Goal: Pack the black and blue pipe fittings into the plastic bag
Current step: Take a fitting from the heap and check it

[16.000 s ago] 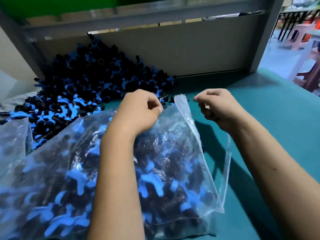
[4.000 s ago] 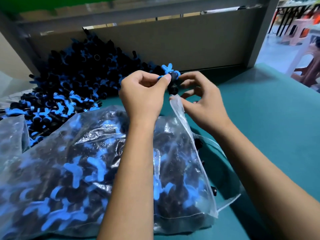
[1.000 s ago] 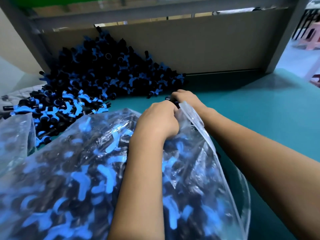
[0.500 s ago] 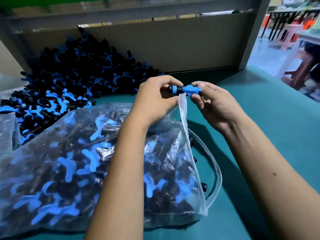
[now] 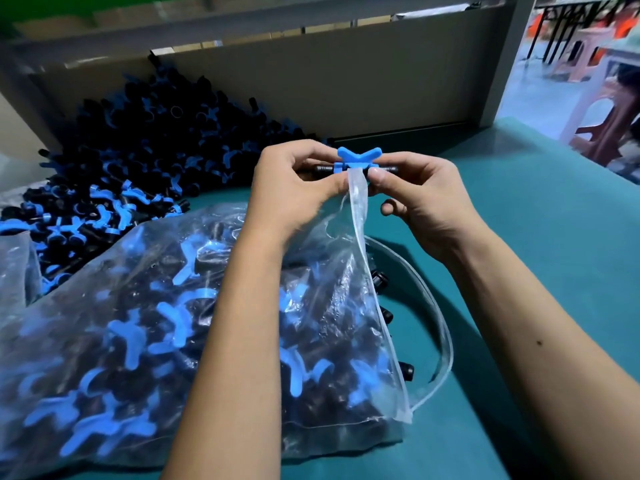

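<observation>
1. One fitting [image 5: 358, 161] is being held up over the bag's mouth, at 12 o'clock from the bag: black barrel lying level, blue winged handle pointing up.
2. Left hand [image 5: 294, 188] is pinching the fitting's left end between thumb and curled fingers; it is also nipping the upper lip of the bag.
3. Right hand [image 5: 422, 199] is pinching the right end, thumb tip pressing under the blue handle, remaining fingers curling in.
4. One clear plastic bag [image 5: 173, 323] is lying on its side on the teal table [image 5: 536, 237], mouth gaping toward 3 o'clock. It is holding many fittings, too many to count; three black ends are poking out at the mouth.
5. One loose heap of fittings [image 5: 138, 150] is sitting at 10 o'clock from the hands, against the grey back panel [image 5: 381, 81]; uncountable.
6. Edge of a second bag [image 5: 17, 271] is showing at 9 o'clock.
</observation>
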Demonstrator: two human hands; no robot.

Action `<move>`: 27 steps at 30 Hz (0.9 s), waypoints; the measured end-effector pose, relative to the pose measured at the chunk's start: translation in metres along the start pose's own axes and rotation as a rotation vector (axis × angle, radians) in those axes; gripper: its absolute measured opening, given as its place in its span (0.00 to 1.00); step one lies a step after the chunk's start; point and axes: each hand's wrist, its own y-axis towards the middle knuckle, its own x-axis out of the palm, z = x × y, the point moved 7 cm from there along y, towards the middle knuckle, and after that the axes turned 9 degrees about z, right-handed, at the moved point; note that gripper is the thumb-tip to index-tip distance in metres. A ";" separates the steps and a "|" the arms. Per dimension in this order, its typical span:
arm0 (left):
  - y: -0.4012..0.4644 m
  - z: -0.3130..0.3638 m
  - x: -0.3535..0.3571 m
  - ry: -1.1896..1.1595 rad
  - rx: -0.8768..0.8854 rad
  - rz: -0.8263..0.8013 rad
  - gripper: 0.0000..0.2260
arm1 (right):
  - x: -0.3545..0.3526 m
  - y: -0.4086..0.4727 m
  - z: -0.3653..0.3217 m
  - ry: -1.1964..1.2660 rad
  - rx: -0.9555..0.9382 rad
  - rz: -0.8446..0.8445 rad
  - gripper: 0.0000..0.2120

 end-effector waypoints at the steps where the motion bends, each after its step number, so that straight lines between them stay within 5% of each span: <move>1: -0.002 -0.001 0.002 -0.048 -0.048 -0.038 0.10 | -0.001 0.000 0.000 0.004 -0.003 0.007 0.07; 4: -0.006 -0.003 0.005 -0.201 -0.185 -0.066 0.06 | -0.002 0.001 -0.003 -0.008 -0.020 0.004 0.07; 8: -0.007 -0.004 0.002 -0.429 -0.308 -0.065 0.14 | -0.003 0.001 -0.007 0.002 -0.027 0.000 0.07; 11: -0.008 -0.001 0.001 -0.318 -0.225 -0.052 0.06 | 0.002 0.000 -0.006 0.005 -0.029 -0.026 0.08; 19: -0.002 -0.008 -0.016 -0.124 -0.139 0.116 0.10 | -0.029 0.004 0.001 0.100 0.091 0.173 0.05; 27: -0.003 -0.009 -0.005 -0.006 -0.122 0.058 0.09 | 0.001 -0.003 -0.001 0.041 -0.012 0.046 0.05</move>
